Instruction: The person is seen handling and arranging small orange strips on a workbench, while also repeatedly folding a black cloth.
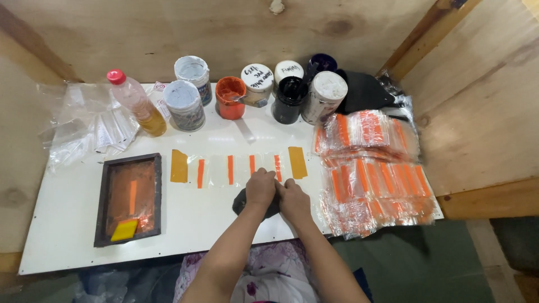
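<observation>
White board (73, 224) lies flat on the wooden floor, long axis left to right across the view; it carries the whole set-up.

Stack of printed clear bags (373, 174) on the board's right end, each with orange bars; judged as finished output, a fair pile.

Screen frame (129, 199) on the left part, dark rimmed, long axis running away from the person; an orange slot shows in the mesh; a yellow squeegee (124, 230) rests at its near end; frame is set aside, not over the work.

Row of ink jars (258, 84) along the back edge, one open with orange ink; a plastic bottle (137, 104) with red cap stands to their left; unprinted bags (92, 126) lie loose at far left.

Strip of clear bags (236, 168) at board centre, held at both ends by yellow tape; long axis left to right; four orange bars on it, each pointing away from the person; printing here appears done, removal left.

Dark rag (252, 205) sits just below the strip, under both hands.

Left hand (260, 188) and right hand (293, 199) touch each other, both curled and pressed down on the rag; fingers closed on it as far as can be seen.
</observation>
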